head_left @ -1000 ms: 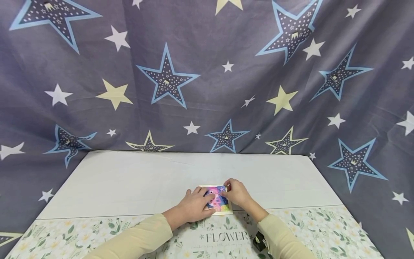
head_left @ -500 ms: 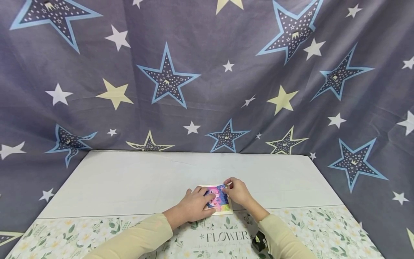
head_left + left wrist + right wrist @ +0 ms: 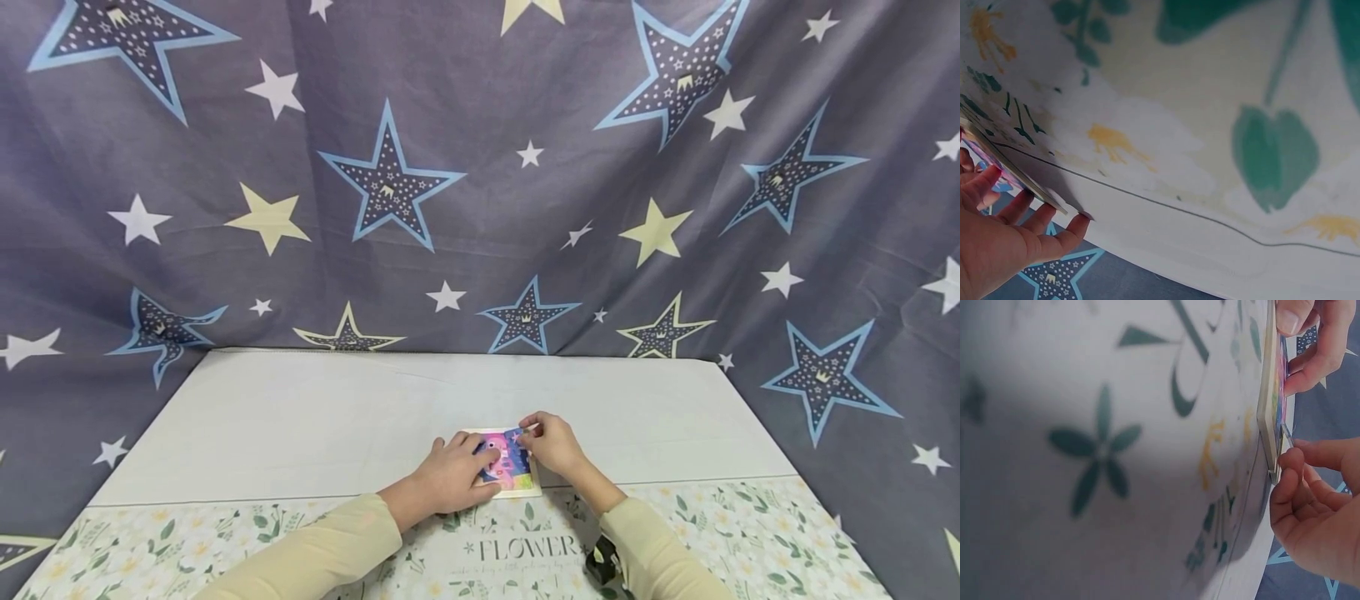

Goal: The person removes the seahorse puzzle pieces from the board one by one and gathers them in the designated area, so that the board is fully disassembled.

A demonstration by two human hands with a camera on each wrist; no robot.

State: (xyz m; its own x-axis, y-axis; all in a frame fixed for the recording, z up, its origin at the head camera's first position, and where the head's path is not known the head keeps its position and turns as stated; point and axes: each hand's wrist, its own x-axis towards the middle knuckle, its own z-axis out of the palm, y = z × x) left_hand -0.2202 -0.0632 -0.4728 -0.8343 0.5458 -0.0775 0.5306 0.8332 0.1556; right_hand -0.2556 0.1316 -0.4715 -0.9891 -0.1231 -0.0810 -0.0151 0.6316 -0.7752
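Note:
A small jigsaw puzzle (image 3: pixel 504 475) in a pale wooden frame lies on the table, showing a pink cartoon figure on blue. My left hand (image 3: pixel 448 477) rests across its left side with fingers spread over picture and frame. At the far right corner, my right hand (image 3: pixel 553 446) pinches a blue puzzle piece (image 3: pixel 514 437) with a star on it. In the right wrist view that piece (image 3: pixel 1287 435) looks thin and tilted up from the board, between thumb and finger of the right hand (image 3: pixel 1316 500). The left hand (image 3: pixel 1016 231) hides part of the picture.
A white tabletop (image 3: pixel 322 417) stretches behind the puzzle, and a floral cloth with the word FLOWER (image 3: pixel 525 547) covers the front. A dark object (image 3: pixel 600 560) sits by the right sleeve. A star-patterned curtain (image 3: pixel 480 208) hangs behind the table.
The starred corner piece has tilted a little in my right hand's fingers, and that hand has shifted very slightly. My left hand stays in place on the puzzle.

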